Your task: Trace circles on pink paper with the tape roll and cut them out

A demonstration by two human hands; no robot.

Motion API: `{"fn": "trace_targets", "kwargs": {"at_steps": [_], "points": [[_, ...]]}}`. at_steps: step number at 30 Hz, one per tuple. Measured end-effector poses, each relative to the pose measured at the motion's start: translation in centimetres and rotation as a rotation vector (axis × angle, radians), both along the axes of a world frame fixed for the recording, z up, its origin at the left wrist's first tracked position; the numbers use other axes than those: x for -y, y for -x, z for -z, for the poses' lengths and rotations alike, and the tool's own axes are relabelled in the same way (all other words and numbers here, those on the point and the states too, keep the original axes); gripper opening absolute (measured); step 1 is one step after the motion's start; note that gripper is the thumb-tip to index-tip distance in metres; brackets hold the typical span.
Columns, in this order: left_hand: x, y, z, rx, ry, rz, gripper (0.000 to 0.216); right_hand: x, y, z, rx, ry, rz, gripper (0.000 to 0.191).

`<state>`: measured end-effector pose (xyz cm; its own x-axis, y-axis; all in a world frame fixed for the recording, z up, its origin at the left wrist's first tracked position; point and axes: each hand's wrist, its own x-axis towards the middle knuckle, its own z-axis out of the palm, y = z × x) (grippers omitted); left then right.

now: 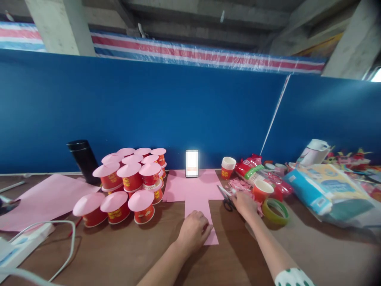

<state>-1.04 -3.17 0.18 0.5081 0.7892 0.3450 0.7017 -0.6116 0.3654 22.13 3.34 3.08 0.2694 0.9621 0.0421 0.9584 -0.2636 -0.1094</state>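
Note:
My left hand (195, 231) rests on a narrow pink paper strip (197, 203), with its fingers curled in and closed against the strip. The strip lies lengthwise, its near end showing past the thumb. At the right, my right hand (245, 204) is closed at the dark-handled scissors (228, 204), whose blades point up and to the left. Its fingertips are partly hidden. Pink paper scraps (239, 185) lie just beyond the fingers. A larger pink paper sheet (175, 186) is spread flat at the back of the table, under the far end of the strip.
Several red paper cups with pink cone tops (141, 200) stand to the left, near a black flask (83, 161). Behind the sheet is a lit phone (192, 163). Rightward are a red cup (262, 191), a tape roll (276, 211) and plastic packages (327, 190). A power strip (26, 246) lies front left.

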Motion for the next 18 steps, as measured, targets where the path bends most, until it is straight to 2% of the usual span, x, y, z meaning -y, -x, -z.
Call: {"fn": "trace_targets", "kwargs": {"at_steps": [14, 18], "points": [[0.2, -0.2, 0.2, -0.015, -0.034, 0.004, 0.026, 0.6, -0.2, 0.2, -0.006, -0.096, 0.057, 0.038], [0.3, -0.3, 0.2, -0.001, -0.026, -0.007, 0.027, 1.1, -0.2, 0.2, 0.005, -0.076, -0.01, 0.038]]}}
